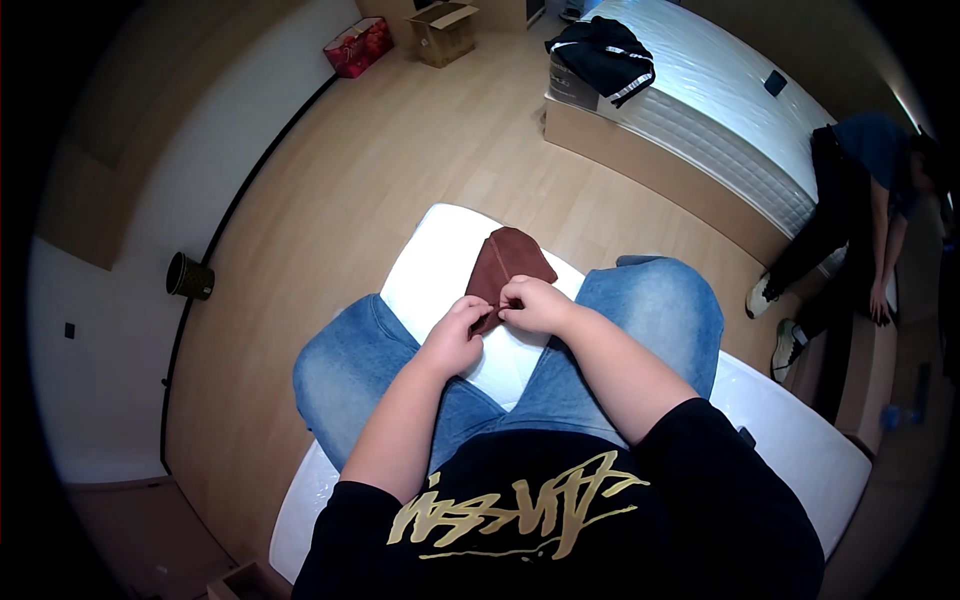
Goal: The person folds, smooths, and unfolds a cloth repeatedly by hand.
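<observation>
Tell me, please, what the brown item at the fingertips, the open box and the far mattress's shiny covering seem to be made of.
Brown item: probably leather or suede-like fabric, matte, given its dull surface and seam; I cannot tell which.
Open box: likely cardboard, dull tan, with stiff flaps.
Shiny covering: seemingly clear plastic film, glossy, with wrinkled highlights.

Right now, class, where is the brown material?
In the head view, the brown material lies near the middle, over the white surface between the person's knees, its near end pinched by the left hand and right hand.
</observation>
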A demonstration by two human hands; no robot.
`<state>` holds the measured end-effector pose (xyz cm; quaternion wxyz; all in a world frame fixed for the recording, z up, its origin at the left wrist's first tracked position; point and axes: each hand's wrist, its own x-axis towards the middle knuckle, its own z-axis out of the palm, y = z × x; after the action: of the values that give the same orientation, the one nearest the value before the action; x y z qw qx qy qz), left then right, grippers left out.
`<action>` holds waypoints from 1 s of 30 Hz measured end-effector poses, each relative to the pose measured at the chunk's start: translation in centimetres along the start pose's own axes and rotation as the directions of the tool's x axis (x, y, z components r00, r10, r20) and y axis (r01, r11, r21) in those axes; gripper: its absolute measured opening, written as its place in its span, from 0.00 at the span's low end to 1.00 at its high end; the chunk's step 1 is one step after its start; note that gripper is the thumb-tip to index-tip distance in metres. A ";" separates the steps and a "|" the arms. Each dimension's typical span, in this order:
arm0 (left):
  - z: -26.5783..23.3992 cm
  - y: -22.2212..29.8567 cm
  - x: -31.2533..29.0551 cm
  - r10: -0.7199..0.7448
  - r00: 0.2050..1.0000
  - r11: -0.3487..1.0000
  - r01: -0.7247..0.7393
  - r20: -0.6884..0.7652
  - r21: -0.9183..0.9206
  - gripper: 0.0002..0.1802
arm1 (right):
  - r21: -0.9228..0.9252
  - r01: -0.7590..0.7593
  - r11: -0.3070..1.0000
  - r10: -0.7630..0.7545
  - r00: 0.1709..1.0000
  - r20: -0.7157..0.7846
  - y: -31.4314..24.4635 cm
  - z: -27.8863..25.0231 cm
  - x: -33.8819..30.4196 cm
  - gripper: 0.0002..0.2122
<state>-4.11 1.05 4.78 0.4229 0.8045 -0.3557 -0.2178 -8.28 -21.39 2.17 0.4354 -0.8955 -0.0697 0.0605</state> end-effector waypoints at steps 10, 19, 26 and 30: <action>0.2 0.0 0.2 0.045 0.999 0.986 -0.046 -0.010 -0.162 0.36 | 0.036 0.125 0.992 -0.119 0.983 -0.138 -0.4 -0.1 0.4 0.07; -0.1 1.1 0.1 0.047 0.999 0.975 -0.041 0.021 -0.220 0.37 | 0.138 0.080 0.987 -0.049 0.976 -0.213 -0.6 0.2 0.3 0.11; 0.1 1.3 0.1 0.098 0.995 0.986 -0.099 -0.017 -0.135 0.37 | 0.298 0.022 0.954 0.034 0.983 -0.180 -0.9 0.2 0.5 0.10; 0.1 1.0 -0.1 -0.134 0.991 0.984 0.131 -0.020 -0.120 0.37 | 0.110 0.123 0.986 -0.102 0.978 -0.184 -0.5 -0.2 0.5 0.06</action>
<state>-4.63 0.69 5.59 0.4594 0.8029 -0.2820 -0.2547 -7.80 -21.14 2.66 0.4961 -0.8639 -0.0774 -0.0401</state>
